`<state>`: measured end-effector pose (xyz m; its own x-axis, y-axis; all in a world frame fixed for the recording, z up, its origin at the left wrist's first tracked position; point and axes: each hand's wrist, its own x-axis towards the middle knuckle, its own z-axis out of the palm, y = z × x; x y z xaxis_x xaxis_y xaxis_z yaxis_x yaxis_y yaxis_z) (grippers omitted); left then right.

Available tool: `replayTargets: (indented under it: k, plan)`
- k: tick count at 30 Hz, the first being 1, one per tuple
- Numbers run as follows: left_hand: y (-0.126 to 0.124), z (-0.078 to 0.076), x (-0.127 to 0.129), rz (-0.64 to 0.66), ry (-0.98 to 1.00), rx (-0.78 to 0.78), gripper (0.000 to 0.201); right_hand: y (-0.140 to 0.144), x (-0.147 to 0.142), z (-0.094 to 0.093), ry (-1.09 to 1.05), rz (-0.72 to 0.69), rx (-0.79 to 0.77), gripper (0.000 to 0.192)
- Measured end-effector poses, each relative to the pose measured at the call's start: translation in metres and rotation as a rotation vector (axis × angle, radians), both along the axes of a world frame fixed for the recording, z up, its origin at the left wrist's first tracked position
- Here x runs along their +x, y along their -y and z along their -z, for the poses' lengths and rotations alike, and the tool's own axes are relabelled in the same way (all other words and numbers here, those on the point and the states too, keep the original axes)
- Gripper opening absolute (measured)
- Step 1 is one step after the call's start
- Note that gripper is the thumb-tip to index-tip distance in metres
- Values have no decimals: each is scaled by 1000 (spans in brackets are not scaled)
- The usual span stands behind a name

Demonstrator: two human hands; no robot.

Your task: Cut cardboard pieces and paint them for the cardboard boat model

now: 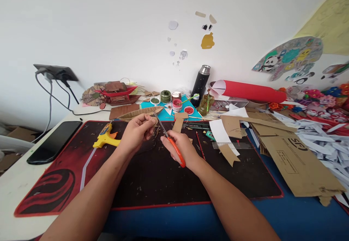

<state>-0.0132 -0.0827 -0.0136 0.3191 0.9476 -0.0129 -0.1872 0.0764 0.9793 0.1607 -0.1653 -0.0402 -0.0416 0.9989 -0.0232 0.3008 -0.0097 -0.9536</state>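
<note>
Hands [159, 137] on scissors [170, 141], cardboard piece [151, 119]

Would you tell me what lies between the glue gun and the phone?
In the head view, only bare mat and a strip of white table lie between the glue gun and the phone.

The scissors' [170, 139] orange handles sit partly inside the right hand [180, 147]. The left hand [137, 130] hides maybe half the small cardboard piece [153, 120].
</note>
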Motion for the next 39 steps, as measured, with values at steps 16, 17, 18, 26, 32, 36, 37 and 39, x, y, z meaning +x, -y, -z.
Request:
replayTargets:
  k: [16, 17, 18, 26, 32, 36, 37, 39]
  plan:
    - [-5, -1, -3, -44, 28, 36, 40, 0, 0, -6, -192, 17, -50, 41]
    - [-4, -1, -2, -34, 20, 34, 40, 0, 1, -7, -209, 18, -52, 41]
    - [-3, 0, -2, -22, 12, 32, 39, -1, 1, -8, -223, 20, -54, 41]
    - [2, 2, 1, 98, -43, 18, 45, -5, 1, -9, -358, 103, -43, 45]
    - [6, 5, 6, 259, -39, 34, 48, -7, 3, -11, -373, 113, -38, 44]
    - [9, 9, 10, 317, -58, 14, 49, -8, 4, -8, -384, 112, -37, 43]
    - [10, 10, 11, 328, -60, 9, 50, -8, 5, -8, -388, 111, -44, 43]
    - [9, 9, 10, 356, -59, 5, 52, -9, 6, -9, -394, 113, -60, 44]
